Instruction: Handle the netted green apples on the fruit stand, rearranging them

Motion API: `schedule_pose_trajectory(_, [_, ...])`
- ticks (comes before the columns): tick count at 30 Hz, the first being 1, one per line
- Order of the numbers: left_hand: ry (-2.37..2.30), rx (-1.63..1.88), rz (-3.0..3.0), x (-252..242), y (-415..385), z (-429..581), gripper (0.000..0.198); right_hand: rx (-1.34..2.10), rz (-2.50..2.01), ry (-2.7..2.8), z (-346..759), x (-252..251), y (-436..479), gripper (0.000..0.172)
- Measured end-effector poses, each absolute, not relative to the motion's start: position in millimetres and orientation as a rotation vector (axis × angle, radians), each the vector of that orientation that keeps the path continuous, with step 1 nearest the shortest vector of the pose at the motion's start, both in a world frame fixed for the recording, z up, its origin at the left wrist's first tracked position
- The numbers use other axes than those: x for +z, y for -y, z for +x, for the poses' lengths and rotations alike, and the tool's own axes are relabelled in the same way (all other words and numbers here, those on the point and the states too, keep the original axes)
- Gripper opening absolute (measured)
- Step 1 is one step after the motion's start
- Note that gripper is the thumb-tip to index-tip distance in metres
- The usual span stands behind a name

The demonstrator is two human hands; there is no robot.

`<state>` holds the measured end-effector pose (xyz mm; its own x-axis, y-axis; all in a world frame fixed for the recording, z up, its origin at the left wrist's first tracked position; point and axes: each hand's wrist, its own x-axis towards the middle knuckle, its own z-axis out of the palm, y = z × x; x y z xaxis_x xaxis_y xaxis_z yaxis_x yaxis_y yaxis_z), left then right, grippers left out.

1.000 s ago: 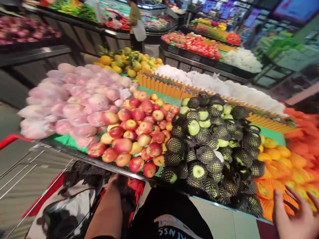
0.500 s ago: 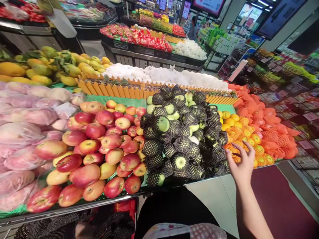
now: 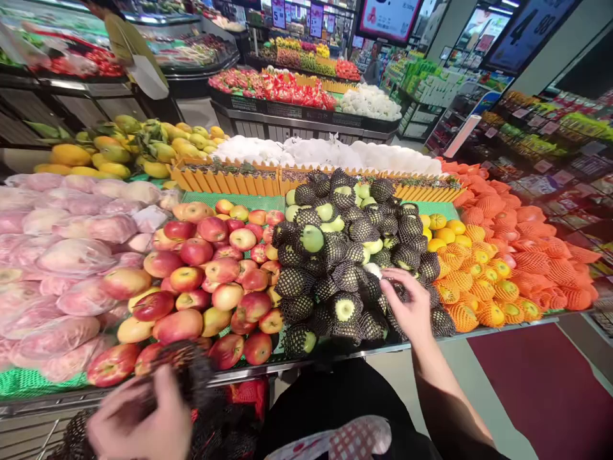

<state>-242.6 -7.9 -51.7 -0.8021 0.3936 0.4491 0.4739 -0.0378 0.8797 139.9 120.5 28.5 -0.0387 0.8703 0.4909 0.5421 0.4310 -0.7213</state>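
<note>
The right hand, one of two in view, reaches over the front half of a heap of green fruit in black mesh sleeves. Its thumb and fingers arch apart, with the tips close beside one white piece; whether they pinch anything, I cannot tell. The green fruits number in the dozens, overlapping too much for an exact count; several near the top show bare skin.

The left hand, blurred, is at lower left in front of the apples, its thumb and fingers pinching one bunch of black netting. More dark mesh lies below, near one wire cart.

Just left of the green heap are upwards of thirty red and yellow apples, and beyond them a large pile of pink bagged fruit. Right of the green heap are about seven bare oranges, more in orange sleeves, then a bank of fruit in red-orange nets.

Behind run at least two picket-edged troughs, a row of white wrapped produce and a heap of yellow-green mangoes. Farther off, one person carries one white bag.
</note>
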Motion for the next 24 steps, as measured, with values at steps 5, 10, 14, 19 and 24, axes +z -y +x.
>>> schedule_pose_trajectory(5, [1.929,-2.166,-1.930,-35,-17,-139,0.011,1.645,-0.921,1.514,89,4,-82,0.049])
schedule_pose_trajectory(10, [1.850,-2.080,-2.528,-21,-39,-94,0.028,2.023,-0.958,0.966,87,-11,-61,0.050])
schedule_pose_trajectory(14, [1.930,-2.050,-2.582,-20,-55,-87,0.031,1.848,-1.120,0.933,116,-3,-66,0.030])
schedule_pose_trajectory(19, [1.782,-1.963,-2.642,-18,-60,-67,0.002,1.668,-1.127,0.949,133,2,-63,0.036])
schedule_pose_trajectory(24, [1.530,-1.786,-2.991,-22,-53,-44,0.039,1.467,-1.146,0.911,138,1,-49,0.038])
